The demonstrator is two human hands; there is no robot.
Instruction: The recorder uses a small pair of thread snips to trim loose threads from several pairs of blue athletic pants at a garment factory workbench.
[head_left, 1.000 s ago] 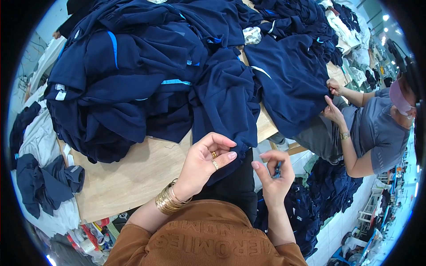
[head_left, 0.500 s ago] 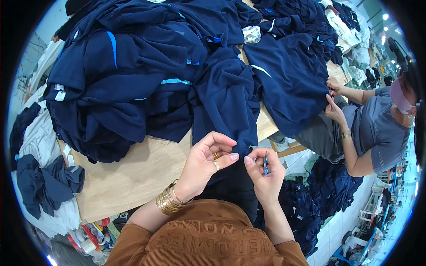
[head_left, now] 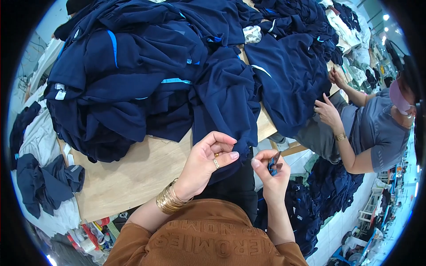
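A navy garment (head_left: 226,102) hangs over the table's front edge toward me. My left hand (head_left: 206,162), with rings and gold bangles, pinches the lower edge of that garment between thumb and fingers. Just to the right, my right hand (head_left: 274,177) is closed around small thread snips (head_left: 273,164) with blue on the handle. The snips' dark blades point up and stand apart from the cloth. A short gap lies between my two hands. Any thread at the garment's edge is too fine to make out.
A large heap of navy garments (head_left: 133,75) covers much of the wooden table (head_left: 120,181). At right, a masked co-worker (head_left: 372,128) handles another navy garment (head_left: 293,80). More dark cloth (head_left: 328,186) is piled low beside the table. Pale cloth (head_left: 35,137) lies at the left.
My right hand has moved slightly right and down, away from the cloth, and the snips have turned into fuller view. My left hand stays put. The co-worker's hands have drawn apart.
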